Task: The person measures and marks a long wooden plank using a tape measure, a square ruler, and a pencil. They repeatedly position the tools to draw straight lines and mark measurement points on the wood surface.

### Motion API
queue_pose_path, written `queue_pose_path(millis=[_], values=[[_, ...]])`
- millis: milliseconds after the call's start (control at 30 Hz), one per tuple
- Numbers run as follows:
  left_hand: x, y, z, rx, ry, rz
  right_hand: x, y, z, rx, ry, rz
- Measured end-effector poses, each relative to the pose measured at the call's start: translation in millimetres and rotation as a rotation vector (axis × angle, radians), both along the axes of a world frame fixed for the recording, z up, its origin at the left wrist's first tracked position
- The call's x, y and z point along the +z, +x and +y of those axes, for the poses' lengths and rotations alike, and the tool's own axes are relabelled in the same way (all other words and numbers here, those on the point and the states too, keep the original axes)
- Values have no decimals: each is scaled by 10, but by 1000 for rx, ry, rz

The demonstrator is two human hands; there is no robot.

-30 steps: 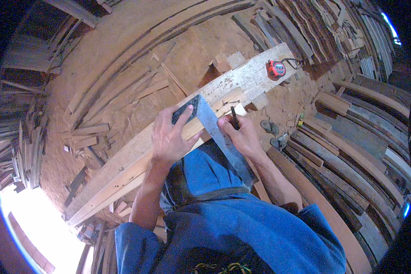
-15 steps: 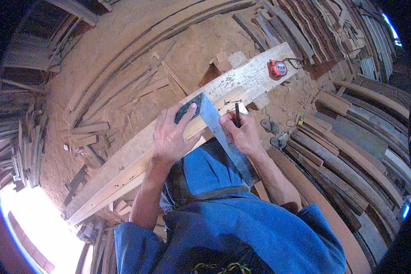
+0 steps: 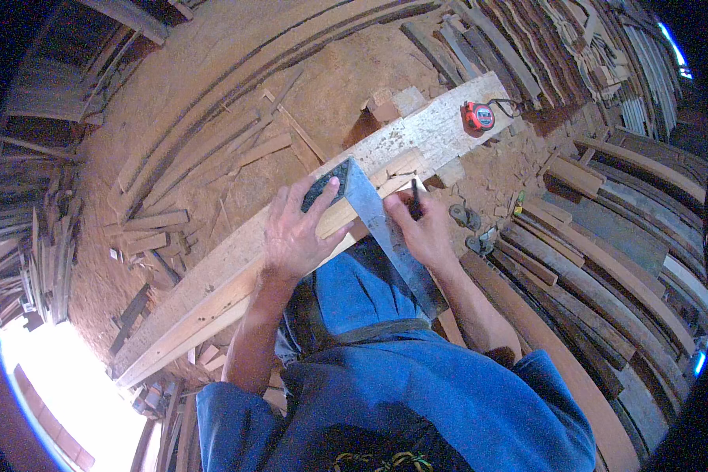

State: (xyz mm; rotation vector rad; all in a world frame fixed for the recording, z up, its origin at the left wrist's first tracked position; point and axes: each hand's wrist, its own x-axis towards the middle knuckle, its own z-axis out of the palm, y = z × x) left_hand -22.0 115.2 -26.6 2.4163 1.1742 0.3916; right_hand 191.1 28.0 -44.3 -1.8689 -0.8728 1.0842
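Two bare hands work near the middle of the frame, over a pair of pale wood strips (image 3: 212,305) that run from lower left toward the centre, along a wide plank (image 3: 440,122). The left hand (image 3: 293,236), left of centre, holds down a carpenter's square (image 3: 380,228) by its black handle (image 3: 326,193), the forefinger lying on the handle and the thumb spread wide from it. The metal blade slants from the centre toward the lower right, crossing the strips. Just right of the blade, the right hand (image 3: 427,234) pinches a dark pencil-like stick (image 3: 415,197) in a narrow grip; whether its tip touches wood, I cannot tell. In the upper right, a red tape measure (image 3: 477,117) rests on the plank's far end. Long boards (image 3: 578,179) fill the right side.
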Motion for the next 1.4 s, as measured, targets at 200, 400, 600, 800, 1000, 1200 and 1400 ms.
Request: queue_pose_path(millis=[200,400,600,800,1000,1200,1400], values=[[-17,-20,-12,5,-60,-10,574,217,-27,35,287,-271],[-14,-3,-2,-8,11,-33,456,70,229,86,541,-388],[-8,-12,1,-6,71,-36,523,172,19,133,454,-407],[15,-2,-12,1,-26,0,460,109,154,95,481,-327],[65,6,-5,24,-63,-35,201,579,-560,169,-91,-269],[81,-9,-8,176,-100,-143,95,805,-1140,727,-373,326],[316,-111,-174,684,-40,-317,142,1032,-1103,403,-260,361]])
